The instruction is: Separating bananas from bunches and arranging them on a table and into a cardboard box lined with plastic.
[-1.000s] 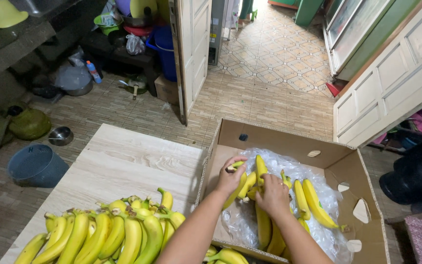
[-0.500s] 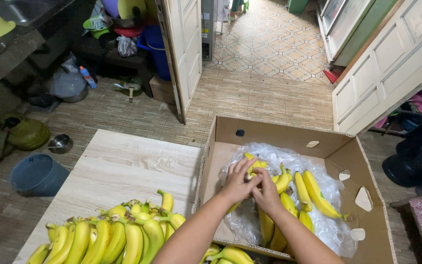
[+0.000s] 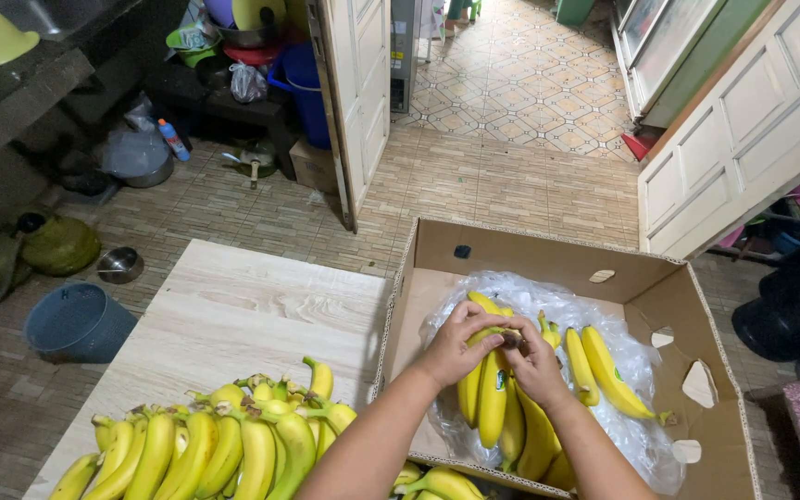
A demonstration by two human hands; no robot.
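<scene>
Both hands, left hand (image 3: 456,347) and right hand (image 3: 534,361), close around a banana bunch (image 3: 493,389) in the cardboard box (image 3: 548,255); parting it needs a firm twist.

Both hands, left hand (image 3: 454,347) and right hand (image 3: 534,363), cover the crown of the banana bunch (image 3: 502,398) in the cardboard box (image 3: 641,278), whose near edge, like the banana pile (image 3: 224,444) at the tabletop's near edge, is cut off by the frame's bottom.
</scene>
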